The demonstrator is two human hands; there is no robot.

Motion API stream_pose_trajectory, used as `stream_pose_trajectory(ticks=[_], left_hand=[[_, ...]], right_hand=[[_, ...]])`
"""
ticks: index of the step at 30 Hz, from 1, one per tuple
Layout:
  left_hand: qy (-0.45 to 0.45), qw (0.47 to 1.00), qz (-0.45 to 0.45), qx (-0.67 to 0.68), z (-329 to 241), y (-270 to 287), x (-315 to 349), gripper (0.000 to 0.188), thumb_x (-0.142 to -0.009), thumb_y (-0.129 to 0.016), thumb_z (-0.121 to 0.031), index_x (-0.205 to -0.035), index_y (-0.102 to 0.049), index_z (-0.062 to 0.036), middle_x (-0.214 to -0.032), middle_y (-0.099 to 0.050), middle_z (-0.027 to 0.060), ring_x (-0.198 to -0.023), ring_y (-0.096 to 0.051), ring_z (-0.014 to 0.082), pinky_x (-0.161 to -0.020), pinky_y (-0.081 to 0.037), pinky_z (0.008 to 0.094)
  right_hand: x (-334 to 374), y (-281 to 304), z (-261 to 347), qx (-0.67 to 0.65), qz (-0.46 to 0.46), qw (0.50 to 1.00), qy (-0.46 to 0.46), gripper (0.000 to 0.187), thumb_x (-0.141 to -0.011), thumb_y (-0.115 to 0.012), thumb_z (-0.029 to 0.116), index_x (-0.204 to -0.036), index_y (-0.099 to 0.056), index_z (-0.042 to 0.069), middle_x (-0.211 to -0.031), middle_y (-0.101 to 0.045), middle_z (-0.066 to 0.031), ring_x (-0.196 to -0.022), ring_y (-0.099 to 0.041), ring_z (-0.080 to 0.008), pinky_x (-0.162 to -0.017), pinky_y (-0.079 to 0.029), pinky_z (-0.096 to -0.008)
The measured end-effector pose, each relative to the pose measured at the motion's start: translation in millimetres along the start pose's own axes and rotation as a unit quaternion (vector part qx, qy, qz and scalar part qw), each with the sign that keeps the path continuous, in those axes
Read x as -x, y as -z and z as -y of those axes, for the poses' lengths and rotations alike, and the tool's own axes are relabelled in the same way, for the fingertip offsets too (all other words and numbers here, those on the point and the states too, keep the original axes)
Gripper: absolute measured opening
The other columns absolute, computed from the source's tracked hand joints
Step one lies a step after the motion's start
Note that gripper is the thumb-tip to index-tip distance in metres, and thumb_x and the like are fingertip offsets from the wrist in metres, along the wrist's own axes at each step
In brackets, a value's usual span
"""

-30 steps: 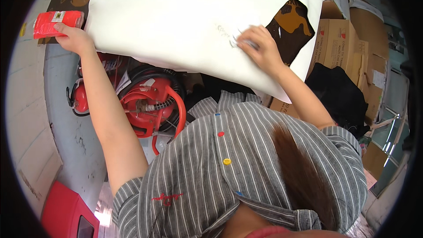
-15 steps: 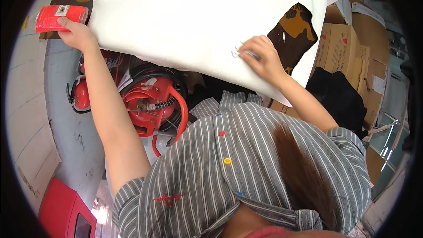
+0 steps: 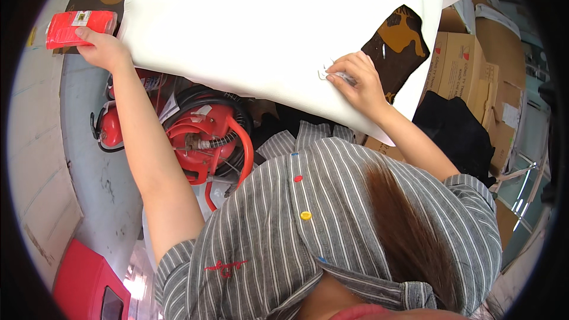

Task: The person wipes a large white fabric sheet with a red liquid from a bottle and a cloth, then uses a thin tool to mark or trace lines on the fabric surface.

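A broad white leather-like sheet [image 3: 249,29] lies across the work surface in front of me. An irregular gap at its right bares a dark brown printed board [image 3: 398,41]. At the far left, my left hand [image 3: 106,51] is closed round a red plastic packet [image 3: 66,29] with a pale label, its thumb pressed on the front. Over the sheet's near right part, my right hand [image 3: 359,82] is closed in a pinch. Thin whitish curled bits [image 3: 323,73] show at its fingertips; their kind is too small to make out.
Below the sheet's near edge stands a red wheeled unit with black hose [image 3: 204,133], beside a small red cylinder [image 3: 110,127]. Cardboard boxes [image 3: 455,68] and a black cloth [image 3: 453,133] are at the right. A red case [image 3: 89,284] sits at the lower left.
My right hand has shifted slightly right on the sheet and looks less blurred, the whitish bits moving with it. The red packet in my left hand has dropped slightly lower in view.
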State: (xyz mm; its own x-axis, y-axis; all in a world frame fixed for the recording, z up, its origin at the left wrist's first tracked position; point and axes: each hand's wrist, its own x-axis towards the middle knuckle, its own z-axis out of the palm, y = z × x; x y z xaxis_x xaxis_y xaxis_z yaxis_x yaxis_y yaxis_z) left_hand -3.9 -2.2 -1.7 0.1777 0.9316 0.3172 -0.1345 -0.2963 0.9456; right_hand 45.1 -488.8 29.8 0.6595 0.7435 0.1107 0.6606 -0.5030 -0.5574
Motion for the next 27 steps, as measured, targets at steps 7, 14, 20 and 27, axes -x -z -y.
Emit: stream_pose_trajectory(ticks=[7,14,20,27], left_hand=[[0.030,0.999,0.006,-0.016,-10.4,-0.6,5.5,0.064,-0.109,-0.044,-0.046,-0.137,-0.042,0.0116,-0.132,-0.058,0.0263,-0.113,-0.065,0.0315,-0.092,-0.057,0.0383],[0.020,1.000,0.008,0.013,-11.8,-2.2,7.6,0.062,-0.109,-0.043,-0.045,-0.135,-0.043,0.0110,-0.132,-0.058,0.0265,-0.108,-0.068,0.0310,-0.091,-0.058,0.0389],[0.000,0.999,0.005,-0.034,-8.4,2.2,2.3,0.061,-0.109,-0.044,-0.043,-0.134,-0.040,0.0124,-0.128,-0.058,0.0287,-0.101,-0.071,0.0358,-0.087,-0.062,0.0406],[0.004,1.000,0.015,-0.004,0.7,4.5,0.3,0.064,-0.108,-0.045,-0.045,-0.138,-0.038,0.0114,-0.128,-0.058,0.0286,-0.103,-0.070,0.0342,-0.087,-0.063,0.0402]], right_hand=[[-94.8,-27.7,-3.1,0.000,-0.090,0.994,0.058,0.010,-0.088,-0.075,0.021,-0.089,-0.074,0.011,-0.091,-0.070,-0.0026,-0.093,-0.059,-0.0241,-0.087,-0.043,-0.0367],[-25.3,-8.2,-7.5,0.017,-0.039,0.998,0.052,0.010,-0.088,-0.075,0.022,-0.090,-0.073,0.012,-0.089,-0.069,-0.0019,-0.091,-0.059,-0.0234,-0.084,-0.043,-0.0369],[-128.4,-12.8,-39.8,0.064,-0.141,0.987,0.043,0.012,-0.089,-0.074,0.019,-0.096,-0.074,0.010,-0.092,-0.070,-0.0036,-0.091,-0.059,-0.0241,-0.088,-0.044,-0.0376],[-60.9,6.2,-29.3,0.048,-0.064,0.997,0.012,0.012,-0.090,-0.074,0.019,-0.095,-0.074,0.009,-0.092,-0.069,-0.0038,-0.093,-0.058,-0.0224,-0.088,-0.045,-0.0361]])
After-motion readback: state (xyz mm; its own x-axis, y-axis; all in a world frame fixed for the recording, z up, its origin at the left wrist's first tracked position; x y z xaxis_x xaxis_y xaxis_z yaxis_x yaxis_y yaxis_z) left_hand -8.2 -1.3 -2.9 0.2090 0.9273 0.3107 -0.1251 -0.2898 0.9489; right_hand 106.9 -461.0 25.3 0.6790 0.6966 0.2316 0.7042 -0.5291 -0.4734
